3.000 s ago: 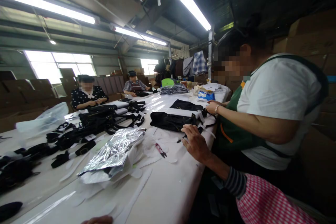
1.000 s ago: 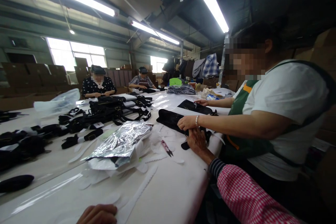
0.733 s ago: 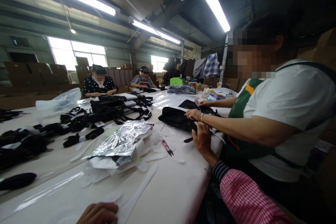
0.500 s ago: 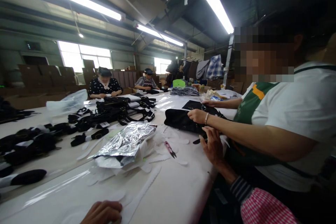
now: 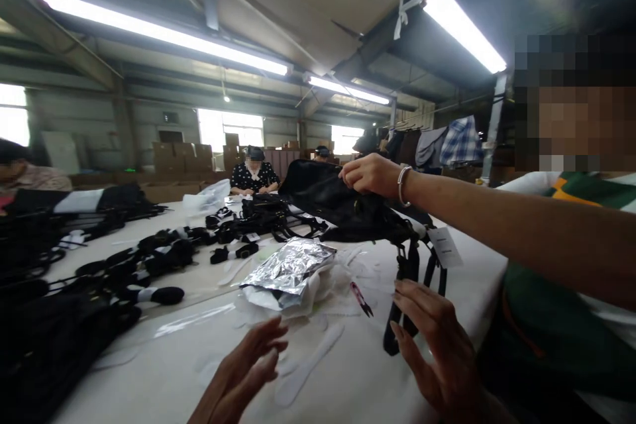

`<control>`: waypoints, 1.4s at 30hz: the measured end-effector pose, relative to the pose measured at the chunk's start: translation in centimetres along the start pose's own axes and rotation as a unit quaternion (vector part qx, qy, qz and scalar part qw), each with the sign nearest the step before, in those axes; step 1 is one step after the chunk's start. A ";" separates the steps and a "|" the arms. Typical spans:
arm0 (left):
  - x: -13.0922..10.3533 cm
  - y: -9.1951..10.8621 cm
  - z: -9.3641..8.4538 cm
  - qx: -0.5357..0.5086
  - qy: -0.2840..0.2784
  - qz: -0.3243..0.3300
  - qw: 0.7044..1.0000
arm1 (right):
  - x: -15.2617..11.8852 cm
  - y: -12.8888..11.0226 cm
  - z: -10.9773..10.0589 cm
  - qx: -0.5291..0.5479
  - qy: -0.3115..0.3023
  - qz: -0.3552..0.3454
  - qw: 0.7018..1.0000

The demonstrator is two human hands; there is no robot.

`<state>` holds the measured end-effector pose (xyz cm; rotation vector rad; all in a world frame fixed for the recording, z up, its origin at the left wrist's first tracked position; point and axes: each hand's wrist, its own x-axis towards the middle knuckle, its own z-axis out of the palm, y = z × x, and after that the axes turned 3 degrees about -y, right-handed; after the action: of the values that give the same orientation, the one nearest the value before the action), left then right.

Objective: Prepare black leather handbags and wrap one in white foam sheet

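A black bag [image 5: 328,195] with dangling straps is held up over the table by a co-worker's hand [image 5: 372,175]. From its lower right side hangs a white tag [image 5: 446,247]. My right hand [image 5: 434,338] is open, fingers spread, beside the bag's hanging black straps [image 5: 403,301]; whether it touches them I cannot tell. My left hand [image 5: 243,371] hovers open above the white table [image 5: 163,371], holding nothing. Pink-handled thread snips [image 5: 361,298] lie between my hands, further back. A crumpled silver foil package [image 5: 293,265] rests beyond my left hand.
White paper offcuts [image 5: 311,364] are scattered in front of me. Rolled black straps [image 5: 159,252] and a dark heap of bags [image 5: 64,331] cover the left side. A co-worker in a green apron [image 5: 556,298] stands close at right; others sit at the far side.
The view has swung left. The co-worker has lifted the black bag off the table and across toward the middle. My left hand has risen from the table with its fingers apart.
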<state>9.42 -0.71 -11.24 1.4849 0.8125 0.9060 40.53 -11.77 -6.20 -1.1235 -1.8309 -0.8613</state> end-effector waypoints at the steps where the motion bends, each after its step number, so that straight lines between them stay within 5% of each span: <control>1: 0.6 1.3 0.0 -0.088 -0.014 -0.006 0.996 | -0.2 -0.9 0.2 0.032 -0.012 0.016 0.999; 5: 3.3 6.8 -1.5 -0.339 -0.018 -0.025 0.940 | -0.5 -2.8 2.1 0.142 -0.022 0.145 0.979; 9: 4.6 9.2 -3.6 -0.376 0.031 -0.025 0.926 | -0.2 -2.1 3.1 0.198 -0.009 0.307 0.931; 14: 4.8 6.9 -4.8 -0.247 0.109 -0.154 0.950 | 0.2 3.0 2.3 0.153 0.032 0.407 0.900; 18: 5.0 4.9 -5.3 -0.187 0.139 -0.186 0.955 | -0.3 8.6 2.8 0.093 -0.052 0.450 0.887; 24: 6.9 4.2 -4.3 -0.133 0.187 -0.250 0.941 | -0.1 15.3 7.6 0.094 -0.160 0.488 0.853; 29: 8.0 5.1 -4.8 -0.183 0.180 -0.253 0.933 | 0.9 18.5 11.5 0.134 -0.225 0.499 0.826; 34: 9.2 6.4 -5.3 -0.167 0.175 -0.244 0.939 | 1.5 18.3 12.9 0.128 -0.209 0.485 0.840; 37: 10.7 7.0 -4.2 -0.123 0.210 -0.241 0.939 | 3.1 17.3 12.9 0.117 -0.158 0.466 0.863; 42: 11.0 9.5 -3.9 -0.144 0.282 -0.145 0.937 | 7.3 14.5 10.6 0.072 -0.026 0.368 0.927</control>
<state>11.01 9.83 -0.63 0.8189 1.2189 1.1834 48.82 5.33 -2.45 -1.5861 -1.3057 -0.2503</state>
